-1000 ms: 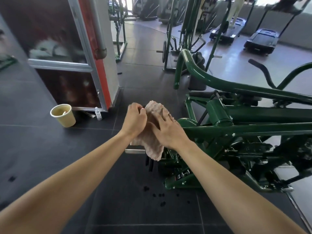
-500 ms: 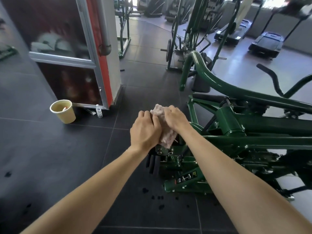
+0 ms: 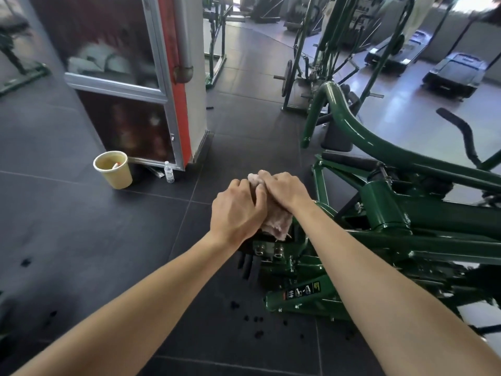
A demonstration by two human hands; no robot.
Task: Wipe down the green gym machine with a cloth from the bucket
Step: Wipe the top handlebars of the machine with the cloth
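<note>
Cloth (image 3: 278, 222) — pinkish, bunched, gripped between both my hands above the near end of the green gym machine (image 3: 393, 210). Left hand (image 3: 238, 210): fingers curled round the cloth's left side. Right hand (image 3: 284, 189): fingers curled over its top, touching the left hand. Bucket (image 3: 113, 169) — yellow, upright on the dark floor (image 3: 81, 240), well to my left beside a pillar (image 3: 151, 77); small bottle (image 3: 169, 172) near it.

Dark tiled floor (image 3: 81, 226), a red pillar (image 3: 173, 77), and treadmills (image 3: 452, 74) in daylight beyond.
</note>
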